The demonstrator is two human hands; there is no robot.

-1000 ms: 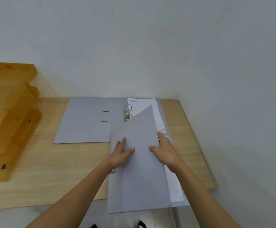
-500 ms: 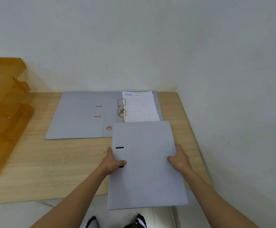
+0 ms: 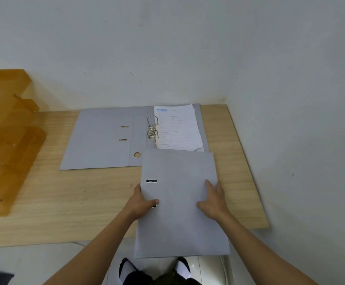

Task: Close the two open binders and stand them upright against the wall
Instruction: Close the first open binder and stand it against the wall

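A closed grey binder [image 3: 179, 173] lies flat near the table's front, its lower part sticking out past the edge. My left hand [image 3: 141, 202] grips its left spine edge, thumb on the cover. My right hand [image 3: 213, 199] rests flat on the cover near the right edge, fingers spread. Behind it a second grey binder [image 3: 99, 138] lies open against the wall, its metal ring mechanism [image 3: 153, 130] upright and a stack of white papers [image 3: 177, 128] on its right half.
An orange translucent tiered paper tray [image 3: 9, 140] stands at the left of the wooden table [image 3: 75, 202]. White walls meet in the corner at back right. The table's right edge runs along the right wall. My feet [image 3: 155, 268] show below.
The near binder's cover has gone down from raised to fully closed. My left hand moved to the spine edge and my right hand slid from the right edge onto the cover.
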